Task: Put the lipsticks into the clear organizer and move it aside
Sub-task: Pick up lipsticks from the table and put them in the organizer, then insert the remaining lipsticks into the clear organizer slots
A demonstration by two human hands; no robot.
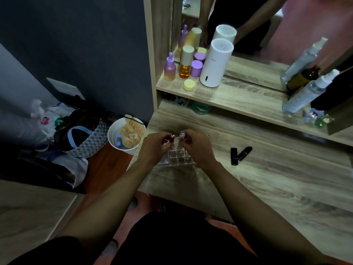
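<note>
Gripping small red lipstick (172, 138), left hand (155, 145) above clear gridded plastic organizer (178, 156) on wooden worktop (267, 188); right hand (196, 148) pinches clear-capped lipstick (182, 135). Two black lipsticks (239, 154) lie well right.

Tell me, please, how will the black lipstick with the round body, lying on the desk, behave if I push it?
The round black lipstick lies on its side, so it would probably roll. It leans against the square black lipstick, which may block it that way. Its smooth casing looks rigid and possibly slippery.

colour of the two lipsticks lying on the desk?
Black lipstick tubes, clearest in the head view.
</note>
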